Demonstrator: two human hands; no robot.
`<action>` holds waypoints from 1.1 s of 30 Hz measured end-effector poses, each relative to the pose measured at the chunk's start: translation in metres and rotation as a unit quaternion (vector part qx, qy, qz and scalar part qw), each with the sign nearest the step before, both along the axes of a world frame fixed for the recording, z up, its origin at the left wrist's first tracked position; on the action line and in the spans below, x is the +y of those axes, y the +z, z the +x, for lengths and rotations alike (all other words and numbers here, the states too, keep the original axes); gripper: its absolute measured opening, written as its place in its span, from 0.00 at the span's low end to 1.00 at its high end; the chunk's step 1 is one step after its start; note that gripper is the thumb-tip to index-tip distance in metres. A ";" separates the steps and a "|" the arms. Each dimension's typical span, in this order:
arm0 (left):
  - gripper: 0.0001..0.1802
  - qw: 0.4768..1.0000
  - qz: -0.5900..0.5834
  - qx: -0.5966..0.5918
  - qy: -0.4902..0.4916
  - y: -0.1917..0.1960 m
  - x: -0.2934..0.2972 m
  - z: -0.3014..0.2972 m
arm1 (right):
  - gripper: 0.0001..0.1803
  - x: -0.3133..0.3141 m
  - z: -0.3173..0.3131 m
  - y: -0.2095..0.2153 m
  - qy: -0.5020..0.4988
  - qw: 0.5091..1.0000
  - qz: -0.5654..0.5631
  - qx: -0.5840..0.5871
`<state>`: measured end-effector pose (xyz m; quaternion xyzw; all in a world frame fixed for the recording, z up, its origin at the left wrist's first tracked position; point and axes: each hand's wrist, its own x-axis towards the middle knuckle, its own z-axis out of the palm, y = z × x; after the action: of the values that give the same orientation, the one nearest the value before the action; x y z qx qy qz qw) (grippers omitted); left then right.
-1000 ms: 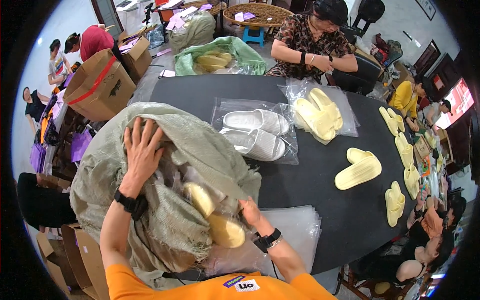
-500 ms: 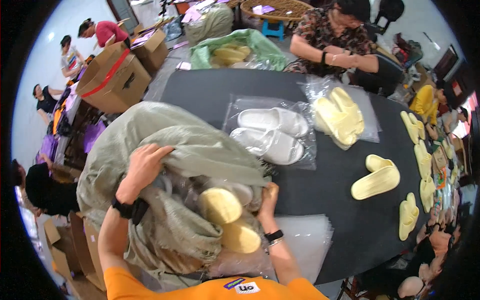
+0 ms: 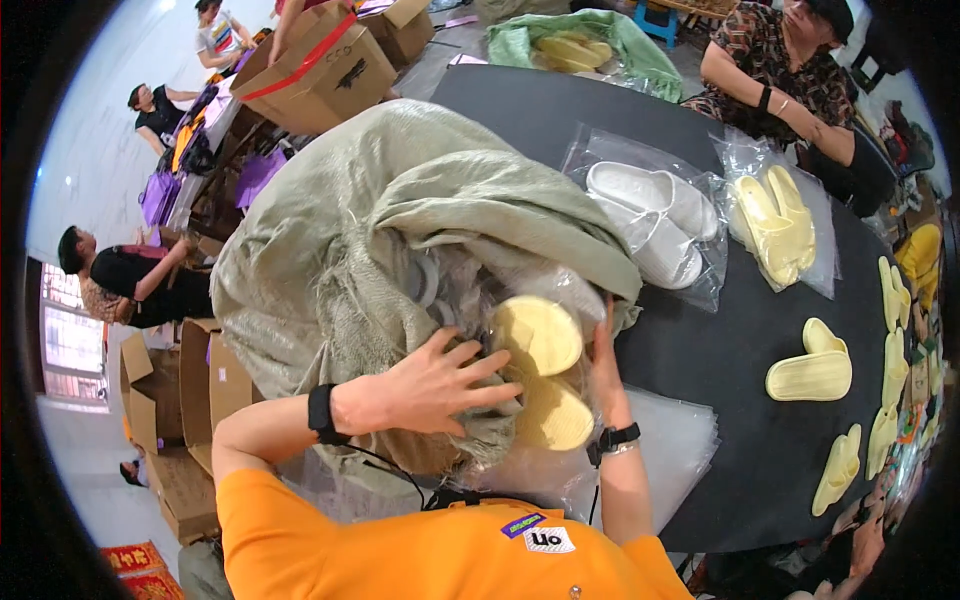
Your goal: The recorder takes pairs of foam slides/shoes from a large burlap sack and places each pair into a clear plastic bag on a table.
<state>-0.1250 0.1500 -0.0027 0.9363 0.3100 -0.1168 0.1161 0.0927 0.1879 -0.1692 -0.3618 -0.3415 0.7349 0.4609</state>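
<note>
A big grey-green woven sack (image 3: 400, 210) lies on the dark round table (image 3: 740, 350), its mouth toward me. My left hand (image 3: 430, 385) lies flat with fingers spread on the sack's lower edge, touching a bagged pair of pale yellow slippers (image 3: 540, 370) that sticks out of the mouth. On the pair's right side, my right hand (image 3: 603, 365) presses against the clear bag, fingers pointing up. More clear-wrapped items show dimly inside the sack.
A bagged white slipper pair (image 3: 650, 215) and a bagged yellow pair (image 3: 775, 215) lie beyond. Loose yellow slippers (image 3: 812, 372) line the right rim. Clear bags (image 3: 665, 450) are stacked near me. A seated person (image 3: 790, 80) works opposite. Cardboard boxes (image 3: 320, 65) stand left.
My left hand came down from the top of the sack to its mouth beside the yellow pair. My right hand shifted up along the pair's right side. My head moved closer.
</note>
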 end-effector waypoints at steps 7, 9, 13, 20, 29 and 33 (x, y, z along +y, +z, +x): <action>0.28 0.993 0.086 0.067 0.051 -0.022 -0.022 -0.100 | 0.38 0.014 0.016 -0.049 0.021 0.998 0.024 -0.060; 0.26 0.981 0.064 0.137 0.119 -0.023 -0.011 -0.130 | 0.36 0.004 0.024 -0.047 -0.003 0.995 0.033 -0.096; 0.30 0.957 0.100 0.201 0.185 -0.047 -0.027 -0.183 | 0.27 -0.024 0.051 -0.016 -0.093 0.969 0.059 -0.221; 0.27 0.961 -0.021 0.080 0.264 -0.032 -0.041 -0.122 | 0.31 -0.098 0.049 0.003 0.026 0.964 0.069 -0.257; 0.17 0.908 -0.073 -0.339 0.236 -0.045 -0.112 -0.013 | 0.39 -0.095 0.010 0.047 -0.021 0.893 0.194 -0.406; 0.25 0.754 -0.079 -0.503 0.416 -0.070 -0.103 0.003 | 0.28 -0.120 0.011 0.047 -0.011 0.897 0.273 -0.346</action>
<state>-0.1225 0.0474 -0.0732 0.6263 0.5555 0.4067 0.3656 0.1037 0.0675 -0.1226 -0.4572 -0.6628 0.4356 0.4024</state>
